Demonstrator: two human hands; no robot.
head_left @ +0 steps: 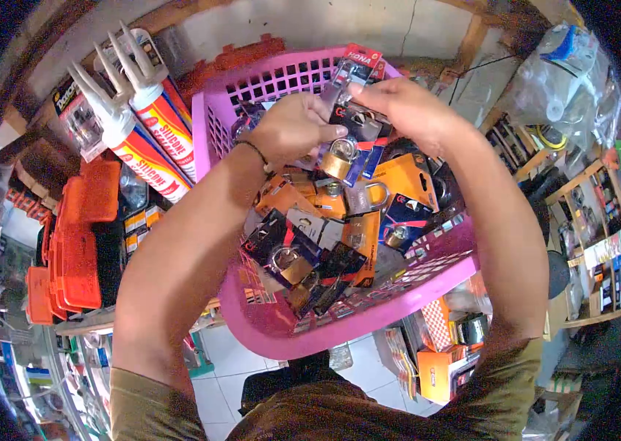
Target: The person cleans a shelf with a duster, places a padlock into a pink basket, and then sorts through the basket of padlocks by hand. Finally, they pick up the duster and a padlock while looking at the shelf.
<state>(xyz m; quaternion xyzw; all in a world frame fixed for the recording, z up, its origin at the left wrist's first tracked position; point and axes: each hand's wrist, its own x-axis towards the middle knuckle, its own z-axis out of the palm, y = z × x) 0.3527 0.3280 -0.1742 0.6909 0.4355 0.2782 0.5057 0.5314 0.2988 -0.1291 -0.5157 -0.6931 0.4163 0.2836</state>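
A pink plastic basket (pixel 354 334) holds several carded padlocks, on black, blue and orange cards. My left hand (pixel 292 128) is closed at the left edge of a padlock pack (pixel 358 121) with a dark card, its thumb pointing right. A brass padlock (pixel 337 160) shows at the lower part of this pack. From the other side, my right hand (pixel 417 110) grips the upper part of the same pack, its other fingers hidden behind. Below the hands lie another brass padlock (pixel 292 266) on a black card and an orange padlock card (pixel 404 178).
Several silicone tubes (pixel 152 158) stand left of the basket, with orange plastic cases (pixel 75 242) nearer me. A red "KONA" pack (pixel 364 56) is at the basket's far rim. Wooden shelves (pixel 597 257) and a clear plastic bag (pixel 560 81) are on the right.
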